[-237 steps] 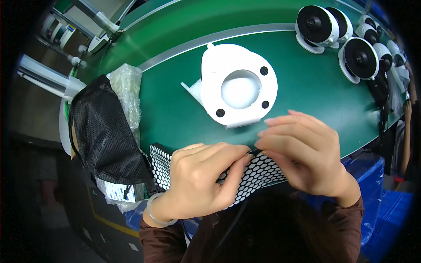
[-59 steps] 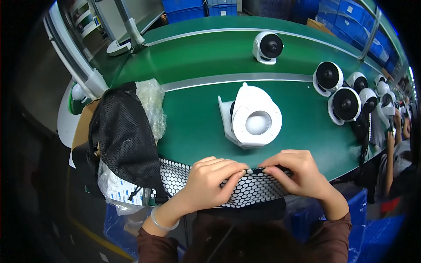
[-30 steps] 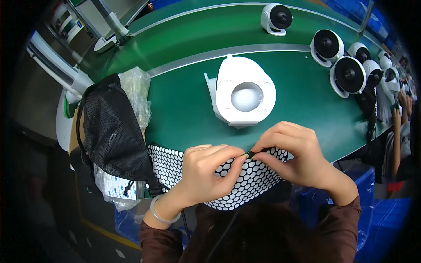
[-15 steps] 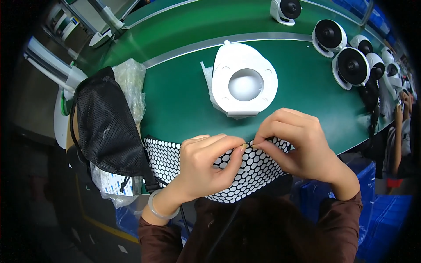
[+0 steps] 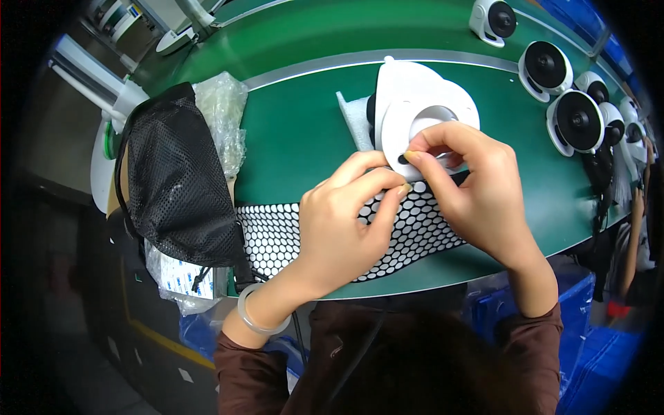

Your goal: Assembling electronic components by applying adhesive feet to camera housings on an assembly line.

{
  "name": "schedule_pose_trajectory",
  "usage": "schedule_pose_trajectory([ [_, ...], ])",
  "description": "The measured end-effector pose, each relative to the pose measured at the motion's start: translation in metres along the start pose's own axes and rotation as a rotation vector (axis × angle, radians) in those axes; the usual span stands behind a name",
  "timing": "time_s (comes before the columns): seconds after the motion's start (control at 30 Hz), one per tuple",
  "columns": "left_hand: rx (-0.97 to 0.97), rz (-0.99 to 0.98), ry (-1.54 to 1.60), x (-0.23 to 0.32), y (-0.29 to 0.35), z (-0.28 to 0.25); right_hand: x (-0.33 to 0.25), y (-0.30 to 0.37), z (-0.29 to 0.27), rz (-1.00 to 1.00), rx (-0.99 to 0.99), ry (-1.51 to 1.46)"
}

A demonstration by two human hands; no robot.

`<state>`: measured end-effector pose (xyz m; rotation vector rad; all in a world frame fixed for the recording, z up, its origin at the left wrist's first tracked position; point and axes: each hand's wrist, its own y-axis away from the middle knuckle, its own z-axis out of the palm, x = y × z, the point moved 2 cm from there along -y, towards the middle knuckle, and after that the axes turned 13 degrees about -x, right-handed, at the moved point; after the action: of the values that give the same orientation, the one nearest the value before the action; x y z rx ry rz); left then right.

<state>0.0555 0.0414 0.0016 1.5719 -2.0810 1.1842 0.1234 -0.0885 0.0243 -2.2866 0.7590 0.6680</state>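
A white device stand [image 5: 396,131] lies on the green table with its ring-shaped underside facing up, tilted towards me. My right hand [image 5: 477,187] pinches a small black round pad [image 5: 402,159] against the near left part of that underside. My left hand [image 5: 353,214] is closed, thumb and forefinger together at the upper edge of a black sheet covered in white dots [image 5: 270,238]. Another left finger touches the stand's near edge. The sheet stretches along the table's front edge under both hands. Its part beneath my left palm is hidden.
A black mesh bag [image 5: 176,180] and clear plastic wrap [image 5: 225,124] lie at the left. White foam [image 5: 356,121] sits beside the stand. Several white devices with black round fronts [image 5: 579,121] stand at the right. A blue crate [image 5: 512,304] is below the table edge.
My right hand has moved from the sheet up to the stand with a small black pad. My left hand has come up against the stand, which now leans differently. The whole view has shifted slightly.
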Motion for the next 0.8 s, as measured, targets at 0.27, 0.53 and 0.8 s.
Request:
schedule_pose_trajectory([
  [0.27,-0.060,-0.009,0.018,0.000,-0.001,-0.002,-0.003,-0.001,0.001,-0.020,-0.002,0.045],
  [0.53,-0.057,-0.018,0.023,-0.002,0.002,-0.001,-0.005,0.000,0.004,-0.044,0.010,0.066],
  [0.8,-0.138,0.013,-0.222,0.019,0.013,-0.021,-0.009,0.027,-0.026,-0.095,-0.171,0.070],
])
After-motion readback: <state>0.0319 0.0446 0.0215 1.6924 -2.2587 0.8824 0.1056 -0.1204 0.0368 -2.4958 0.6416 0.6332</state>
